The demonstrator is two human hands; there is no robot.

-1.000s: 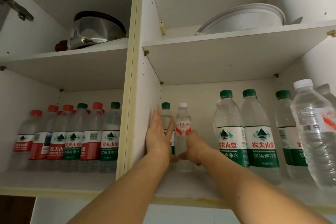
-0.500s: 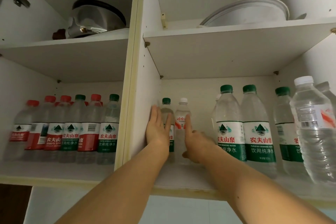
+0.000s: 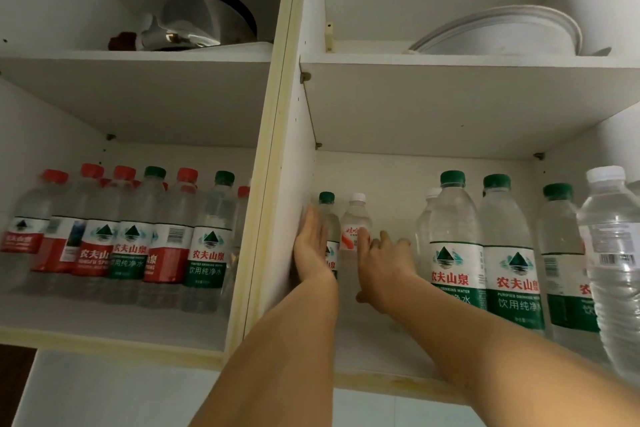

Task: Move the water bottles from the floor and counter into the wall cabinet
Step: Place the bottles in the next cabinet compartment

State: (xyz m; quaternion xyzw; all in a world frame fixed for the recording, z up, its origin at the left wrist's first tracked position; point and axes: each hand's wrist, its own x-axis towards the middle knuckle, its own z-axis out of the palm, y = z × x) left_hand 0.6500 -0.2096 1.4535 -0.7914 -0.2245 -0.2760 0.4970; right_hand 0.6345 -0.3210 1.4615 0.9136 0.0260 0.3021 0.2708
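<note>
Both hands reach in, fingers straight, empty: left hand (image 3: 311, 250) beside the green-capped clear plastic bottle (image 3: 328, 218), right hand (image 3: 382, 265) touching (fingertip only) the white-capped clear plastic bottle (image 3: 355, 227).

Row of bottles (image 3: 131, 239) on lower left shelf, pot (image 3: 201, 17) on the shelf above, two bottles (image 3: 346, 229) behind both hands, basin (image 3: 502, 33) upper right

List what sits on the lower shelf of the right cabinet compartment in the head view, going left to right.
left hand → small green-capped bottle → small white-capped bottle with a red label → right hand → two tall green-capped bottles → third green-capped bottle → clear white-capped bottle.
</note>
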